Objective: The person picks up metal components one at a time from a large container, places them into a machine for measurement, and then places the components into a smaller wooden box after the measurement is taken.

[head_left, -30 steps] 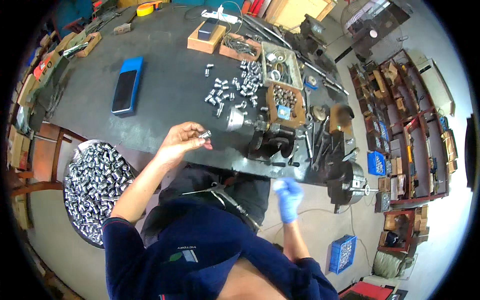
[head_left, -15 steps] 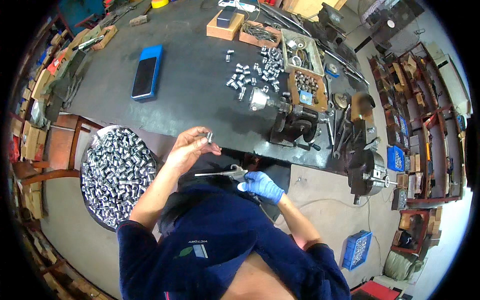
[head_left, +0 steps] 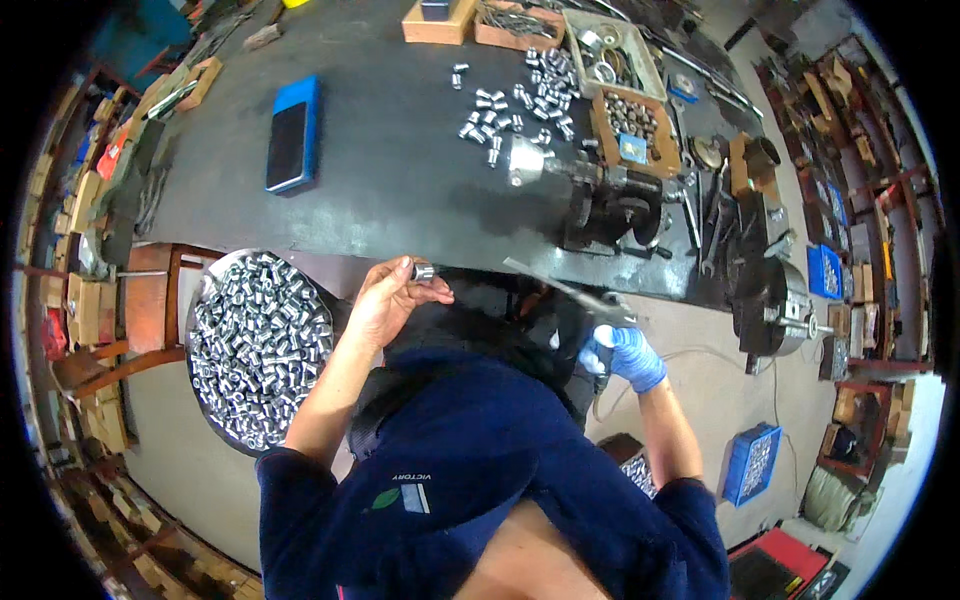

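A metalworking workshop: a dark steel workbench (head_left: 400, 190) carries a bench vise (head_left: 610, 200), loose metal sleeves (head_left: 510, 110) and wooden parts boxes (head_left: 630, 125), with cluttered tool shelves (head_left: 850, 150) at right.

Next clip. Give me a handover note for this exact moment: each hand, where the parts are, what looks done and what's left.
Left hand: bare, fingers pinch one small metal sleeve at the near bench edge.
Right hand: blue glove, grips a long flat metal tool pointing toward the sleeve, not touching it.
Parts: round tray on the person's left, heaped with the same sleeves; a loose scatter of sleeves on the dark bench behind the small bench machine.
Done: apparently the scattered batch, though that is a guess.
Left: the held sleeve and seemingly the full tray.
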Tool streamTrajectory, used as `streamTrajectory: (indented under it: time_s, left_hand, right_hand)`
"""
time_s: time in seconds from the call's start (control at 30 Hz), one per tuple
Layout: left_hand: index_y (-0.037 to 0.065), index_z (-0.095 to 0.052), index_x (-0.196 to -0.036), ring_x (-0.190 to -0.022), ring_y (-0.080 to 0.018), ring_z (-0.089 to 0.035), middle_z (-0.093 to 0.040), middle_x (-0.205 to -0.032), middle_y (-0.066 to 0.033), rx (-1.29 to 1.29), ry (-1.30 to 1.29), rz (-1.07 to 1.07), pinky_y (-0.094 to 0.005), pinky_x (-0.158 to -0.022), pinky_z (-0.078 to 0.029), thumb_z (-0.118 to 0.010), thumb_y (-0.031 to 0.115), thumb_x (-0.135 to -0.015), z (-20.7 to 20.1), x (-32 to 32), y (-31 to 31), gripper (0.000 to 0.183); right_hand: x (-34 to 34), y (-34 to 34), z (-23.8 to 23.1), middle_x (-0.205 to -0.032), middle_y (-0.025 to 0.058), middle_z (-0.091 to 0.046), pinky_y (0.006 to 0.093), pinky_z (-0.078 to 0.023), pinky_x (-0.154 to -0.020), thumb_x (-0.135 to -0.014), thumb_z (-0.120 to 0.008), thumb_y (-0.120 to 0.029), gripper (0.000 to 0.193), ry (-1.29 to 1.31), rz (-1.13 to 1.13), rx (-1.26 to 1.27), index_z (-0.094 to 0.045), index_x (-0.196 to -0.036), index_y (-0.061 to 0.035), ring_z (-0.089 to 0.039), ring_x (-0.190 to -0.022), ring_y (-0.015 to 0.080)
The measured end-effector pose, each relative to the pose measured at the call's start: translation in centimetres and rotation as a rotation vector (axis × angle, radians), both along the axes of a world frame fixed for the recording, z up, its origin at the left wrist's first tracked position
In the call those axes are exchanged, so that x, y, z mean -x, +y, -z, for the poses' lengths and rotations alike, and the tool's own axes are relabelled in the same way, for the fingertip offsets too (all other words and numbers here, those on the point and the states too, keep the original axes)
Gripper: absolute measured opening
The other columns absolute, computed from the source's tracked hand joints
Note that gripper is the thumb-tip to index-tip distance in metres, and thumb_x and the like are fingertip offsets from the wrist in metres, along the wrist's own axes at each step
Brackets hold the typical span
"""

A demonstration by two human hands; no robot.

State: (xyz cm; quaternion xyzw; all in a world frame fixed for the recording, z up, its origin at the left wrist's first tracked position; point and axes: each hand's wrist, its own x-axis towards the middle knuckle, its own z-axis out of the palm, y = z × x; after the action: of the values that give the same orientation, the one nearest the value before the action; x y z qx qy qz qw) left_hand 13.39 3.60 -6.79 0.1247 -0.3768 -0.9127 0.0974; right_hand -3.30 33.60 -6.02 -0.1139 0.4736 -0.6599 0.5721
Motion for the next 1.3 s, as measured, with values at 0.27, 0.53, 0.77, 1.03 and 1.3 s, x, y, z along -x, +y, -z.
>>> streamTrajectory:
  time_s: [0.27,0.53,0.77,1.03,1.3]
  left_hand:
    - [-0.002,-0.053,-0.089,-0.082,-0.0335,-0.063,-0.062,-0.086,-0.0240,0.044,-0.226,0.087,-0.0402,-0.079,-0.048,-0.048,0.029,-0.090,1.2,1.9,0.9,0.031]
    - [-0.005,-0.053,-0.092,-0.083,-0.0295,-0.063,-0.062,-0.085,-0.0198,0.255,-0.172,0.088,-0.0369,-0.077,-0.049,-0.054,0.026,-0.088,-0.1,3.2,1.3,0.031]
    - [-0.003,-0.055,-0.093,-0.084,-0.0263,-0.063,-0.063,-0.082,-0.0130,1.197,-0.083,0.086,-0.0357,-0.080,-0.049,-0.069,0.013,-0.074,-1.6,3.0,2.7,0.029]
    - [-0.005,-0.054,-0.092,-0.080,-0.0308,-0.063,-0.062,-0.080,-0.0154,1.458,-0.014,0.211,-0.0388,-0.080,-0.049,-0.066,0.012,-0.075,-0.5,2.6,1.5,0.027]
    - [-0.006,-0.055,-0.091,-0.080,-0.0320,-0.064,-0.062,-0.081,-0.0199,0.097,-0.220,0.180,-0.0384,-0.076,-0.051,-0.050,0.030,-0.090,2.9,1.8,1.5,0.036]
  right_hand:
    - [-1.7,-1.4,-5.8,-0.075,0.0011,-0.058,0.0241,-0.043,-0.060,-0.069,-0.074,-0.025,0.046,0.460,0.018,-0.457,-0.059,-0.104,-0.0002,-0.051,-0.069,0.0078]
    - [2.0,4.2,-9.9,-0.082,0.0190,-0.063,0.0346,-0.053,-0.056,-0.067,-0.073,-0.032,0.061,0.470,0.370,-0.018,-0.050,-0.110,0.0053,-0.063,-0.067,0.0307]
    - [-1.5,1.1,-4.9,-0.075,0.0159,-0.063,0.0317,-0.048,-0.062,-0.073,-0.070,-0.037,0.045,0.683,-0.104,-0.532,-0.063,-0.097,-0.0004,-0.062,-0.068,0.0195]
    - [-1.2,-1.2,-5.1,-0.073,0.0166,-0.063,0.0317,-0.049,-0.062,-0.074,-0.068,-0.040,0.044,0.736,-0.193,-0.578,-0.063,-0.094,-0.0006,-0.063,-0.069,0.0226]
    - [-1.4,-1.3,-4.9,-0.071,0.0167,-0.063,0.0322,-0.048,-0.060,-0.074,-0.068,-0.038,0.042,0.681,-0.211,-0.579,-0.063,-0.092,-0.0013,-0.062,-0.066,0.0216]
